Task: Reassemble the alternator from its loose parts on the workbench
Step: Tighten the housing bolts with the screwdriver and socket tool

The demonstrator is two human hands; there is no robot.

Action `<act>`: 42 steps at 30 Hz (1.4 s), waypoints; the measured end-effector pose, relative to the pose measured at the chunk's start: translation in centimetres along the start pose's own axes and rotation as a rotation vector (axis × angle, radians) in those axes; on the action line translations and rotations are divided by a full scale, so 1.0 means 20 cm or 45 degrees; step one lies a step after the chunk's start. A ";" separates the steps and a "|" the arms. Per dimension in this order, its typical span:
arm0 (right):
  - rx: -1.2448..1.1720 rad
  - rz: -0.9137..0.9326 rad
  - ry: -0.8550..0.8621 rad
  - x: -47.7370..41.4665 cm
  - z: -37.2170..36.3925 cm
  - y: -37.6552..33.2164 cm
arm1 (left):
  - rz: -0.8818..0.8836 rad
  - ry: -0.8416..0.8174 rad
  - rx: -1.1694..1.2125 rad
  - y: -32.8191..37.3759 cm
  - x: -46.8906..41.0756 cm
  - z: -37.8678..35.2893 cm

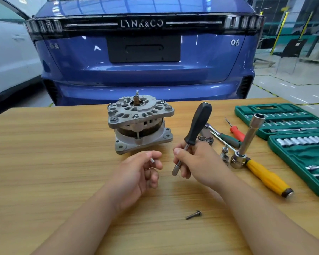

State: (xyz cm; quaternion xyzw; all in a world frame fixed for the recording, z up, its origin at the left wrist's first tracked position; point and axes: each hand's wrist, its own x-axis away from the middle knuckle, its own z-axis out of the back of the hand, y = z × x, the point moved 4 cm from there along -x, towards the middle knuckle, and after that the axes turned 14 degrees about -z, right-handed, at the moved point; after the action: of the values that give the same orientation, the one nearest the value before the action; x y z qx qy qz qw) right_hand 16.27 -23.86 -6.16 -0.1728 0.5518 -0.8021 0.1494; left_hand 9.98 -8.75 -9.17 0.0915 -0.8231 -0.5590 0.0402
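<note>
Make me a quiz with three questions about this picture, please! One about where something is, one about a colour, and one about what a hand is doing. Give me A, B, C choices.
1. Where is the loose bolt compared with the alternator?
A. behind it
B. in front of it, nearer the person
C. on top of it

2. What colour is the handle of the driver in the right hand?
A. black
B. yellow
C. red

3. What is the left hand doing?
A. lying flat, empty
B. pinching a small silver piece
C. gripping the alternator

Answers:
1 B, the bolt lies alone on the bench, close to the camera.
2 A, the handle sticking up above the hand is black.
3 B, its fingertips hold the shiny piece.
</note>
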 end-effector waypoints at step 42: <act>-0.571 0.057 -0.087 0.03 -0.03 -0.04 | -0.425 -0.179 -0.524 0.04 0.01 -0.05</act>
State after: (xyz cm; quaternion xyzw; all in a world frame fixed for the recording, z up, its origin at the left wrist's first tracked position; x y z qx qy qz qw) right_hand 15.46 -23.44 -5.60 -0.2165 0.7147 -0.6495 0.1434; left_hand 9.94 -9.50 -8.07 0.1769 -0.6666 -0.7183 -0.0920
